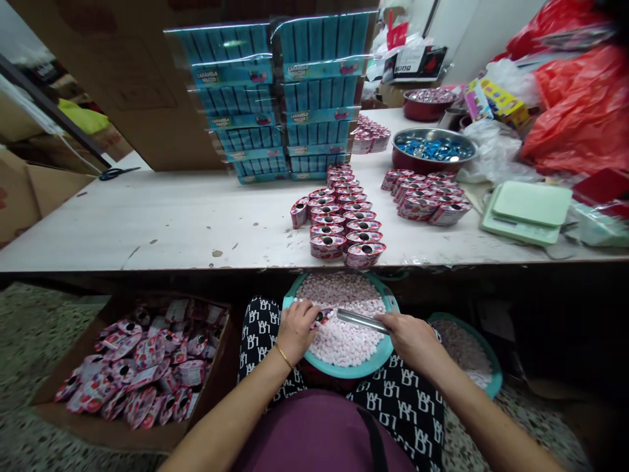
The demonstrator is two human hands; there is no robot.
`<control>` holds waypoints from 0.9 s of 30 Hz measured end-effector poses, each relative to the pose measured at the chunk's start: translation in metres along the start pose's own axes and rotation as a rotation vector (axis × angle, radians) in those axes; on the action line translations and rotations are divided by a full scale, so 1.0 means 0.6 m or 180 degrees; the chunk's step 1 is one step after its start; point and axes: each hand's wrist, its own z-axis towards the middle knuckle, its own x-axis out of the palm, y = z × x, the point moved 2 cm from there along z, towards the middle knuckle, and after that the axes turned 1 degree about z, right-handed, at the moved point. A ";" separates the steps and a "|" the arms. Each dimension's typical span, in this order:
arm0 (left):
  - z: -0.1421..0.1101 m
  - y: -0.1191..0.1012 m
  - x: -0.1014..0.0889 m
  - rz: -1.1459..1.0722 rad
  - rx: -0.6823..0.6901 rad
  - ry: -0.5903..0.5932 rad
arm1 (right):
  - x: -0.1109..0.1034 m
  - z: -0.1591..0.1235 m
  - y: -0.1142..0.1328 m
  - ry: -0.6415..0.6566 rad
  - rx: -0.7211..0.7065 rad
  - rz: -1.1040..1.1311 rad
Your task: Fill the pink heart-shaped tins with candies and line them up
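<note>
Several "CARAMELO" boxes (322, 69) beyond left fingers (305, 309) curled round packet (323, 316), right fingers (393, 321) round metal tool (361, 320)

The basin (339, 372) is turquoise, the pellets (344, 344) pale pink, the tool (361, 320) silver, the trousers (410, 400) black-and-white lettered, the scale (531, 203) pale green.

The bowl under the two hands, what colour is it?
The bowl is turquoise, seen best in the head view.

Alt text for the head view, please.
The left hand holds a pink pack and the right hand a metal tool over a teal basin of pale pellets. Rows of packs stand on the table ahead; more lie in a box at left.
</note>
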 end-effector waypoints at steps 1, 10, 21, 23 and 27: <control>-0.003 0.002 -0.007 0.0119 0.0020 -0.0018 | 0.009 -0.001 -0.006 0.0001 0.0027 0.0038; -0.002 0.036 -0.069 -0.0346 -0.0237 -0.0571 | 0.074 0.012 -0.028 0.0036 -0.0001 0.0367; 0.198 -0.022 -0.086 -0.0818 0.0059 -0.0876 | 0.097 0.010 -0.038 0.0058 -0.0069 0.0889; 0.203 -0.027 -0.084 -0.0420 -0.0152 -0.1084 | 0.102 0.007 -0.041 0.0083 -0.0059 0.0959; 0.214 -0.037 -0.076 0.0117 0.0129 -0.0886 | 0.113 0.005 -0.046 0.0123 -0.0036 0.1033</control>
